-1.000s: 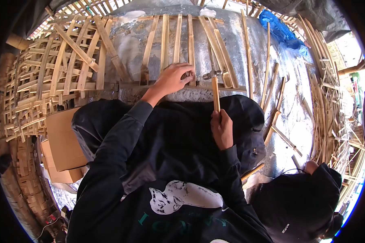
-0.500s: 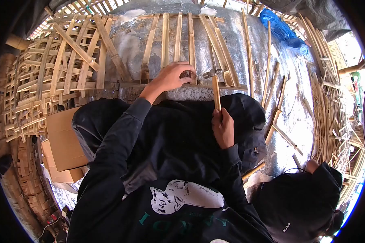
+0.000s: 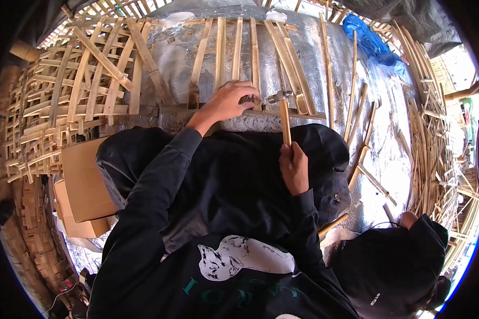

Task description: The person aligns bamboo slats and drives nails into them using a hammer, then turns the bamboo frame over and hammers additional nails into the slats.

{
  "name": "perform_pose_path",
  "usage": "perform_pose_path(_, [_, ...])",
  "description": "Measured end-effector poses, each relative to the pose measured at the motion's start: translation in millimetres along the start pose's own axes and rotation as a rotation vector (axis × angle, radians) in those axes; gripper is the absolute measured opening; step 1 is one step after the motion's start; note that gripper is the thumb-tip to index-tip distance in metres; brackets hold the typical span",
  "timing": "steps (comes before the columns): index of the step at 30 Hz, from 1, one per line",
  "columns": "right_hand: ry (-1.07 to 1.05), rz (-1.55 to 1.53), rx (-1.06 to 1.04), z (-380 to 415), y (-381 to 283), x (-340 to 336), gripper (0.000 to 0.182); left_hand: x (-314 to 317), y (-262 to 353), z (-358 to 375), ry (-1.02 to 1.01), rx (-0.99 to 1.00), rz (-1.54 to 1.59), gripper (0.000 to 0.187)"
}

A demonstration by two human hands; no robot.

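Slats [image 3: 255, 53] shifted slightly rightward in view; right hand [image 3: 295, 169] grips hammer [image 3: 286, 123]; a misaimed swing could bruise curled left hand [image 3: 224, 103], its hold unclear

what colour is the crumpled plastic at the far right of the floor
The crumpled plastic is bright blue, seen in the head view.

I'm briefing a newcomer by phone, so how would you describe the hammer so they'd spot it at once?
Start at the black-clothed lap in the middle of the view. At its right side, the person's right hand grips a slim, pale handle pointing away from the body: that is the hammer. Its metal head sets it apart from the bamboo strips beyond.
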State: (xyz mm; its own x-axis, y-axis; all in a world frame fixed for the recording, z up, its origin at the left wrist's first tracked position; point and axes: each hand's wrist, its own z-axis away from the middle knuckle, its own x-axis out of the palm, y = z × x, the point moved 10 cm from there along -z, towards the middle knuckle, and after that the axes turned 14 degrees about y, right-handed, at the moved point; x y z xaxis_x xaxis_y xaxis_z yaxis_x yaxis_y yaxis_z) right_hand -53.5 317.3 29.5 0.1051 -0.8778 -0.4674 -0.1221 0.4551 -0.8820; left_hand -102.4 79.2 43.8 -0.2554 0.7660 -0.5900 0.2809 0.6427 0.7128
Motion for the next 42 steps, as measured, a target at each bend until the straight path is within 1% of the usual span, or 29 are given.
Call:
perform_pose_path(2, [-0.006,-0.018,0.014,0,6,1,0.036,2,2,0,0.012,0.08,-0.084,0.034])
perform_pose_path(3, [-0.005,-0.018,0.015,0,5,1,0.036,1,3,0,0.011,0.08,-0.084,0.034])
perform_pose_path(5, [-0.002,-0.029,0.02,0,3,1,0.037,1,1,2,-0.009,0.046,-0.053,0.044])
perform_pose_path(6, [-0.001,-0.029,0.022,0,4,1,0.037,0,2,1,-0.011,0.046,-0.053,0.044])
perform_pose_path(8, [-0.01,-0.033,0.032,0,8,2,0.037,5,-1,3,-0.075,0.028,-0.091,0.048])
perform_pose_path(17, [-0.015,-0.047,0.057,-1,13,3,0.039,0,-2,7,-0.122,-0.001,-0.066,0.037])
perform_pose_path(21, [-0.01,-0.04,0.042,-1,6,1,0.039,-1,-1,10,-0.133,-0.019,-0.05,0.037])
perform_pose_path(24, [-0.018,-0.044,0.076,-1,9,2,0.039,1,-3,11,-0.137,-0.018,-0.059,0.037])
perform_pose_path(26, [-0.021,-0.06,0.074,-1,12,3,0.038,0,-4,11,-0.093,0.026,-0.026,0.036])
perform_pose_path(33, [-0.022,-0.054,0.063,-1,9,3,0.038,1,-1,11,-0.061,0.069,-0.033,0.034])
perform_pose_path(36, [-0.011,-0.032,0.042,-1,6,2,0.038,-4,7,9,-0.003,0.083,-0.034,0.031])
perform_pose_path(38, [-0.013,-0.027,0.041,-1,7,2,0.037,-7,-1,8,-0.045,-0.218,-0.002,0.029])
perform_pose_path(39, [-0.011,-0.027,0.041,-1,8,1,0.037,-2,0,9,-0.046,-0.217,-0.001,0.029])
perform_pose_path(41, [-0.016,-0.055,0.056,-1,11,3,0.037,-3,7,6,0.054,-0.12,-0.061,0.026])
perform_pose_path(42, [-0.016,-0.055,0.056,-1,10,3,0.037,0,9,6,0.054,-0.12,-0.061,0.026])
